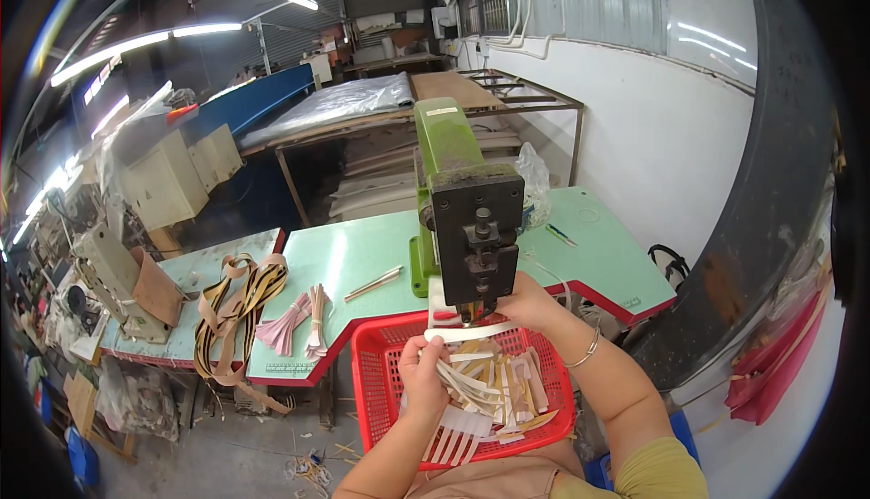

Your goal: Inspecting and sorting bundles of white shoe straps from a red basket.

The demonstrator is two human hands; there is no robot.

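A green press machine (450, 141) with a black head (478, 227) stands on the table in front of me. Below its head runs a curved white strip (471, 332). My left hand (422, 374) pinches the near left end of this strip, and a bunch of thin pale strips (473, 390) fans out beside that hand. Close against the right side of the machine head is my right hand (527, 305), by the strip's other end; its fingertips are hidden. Under both hands sits a red plastic basket (373, 408) holding many white and tan offcuts (507, 381).
On the green tabletop (331, 250) lie bundled pink and white strips (299, 325), thin sticks (372, 283) and a pen (562, 234). Striped straps (237, 309) hang over the left table edge. A sewing machine (118, 272) stands farther left. A white wall (662, 127) bounds the right.
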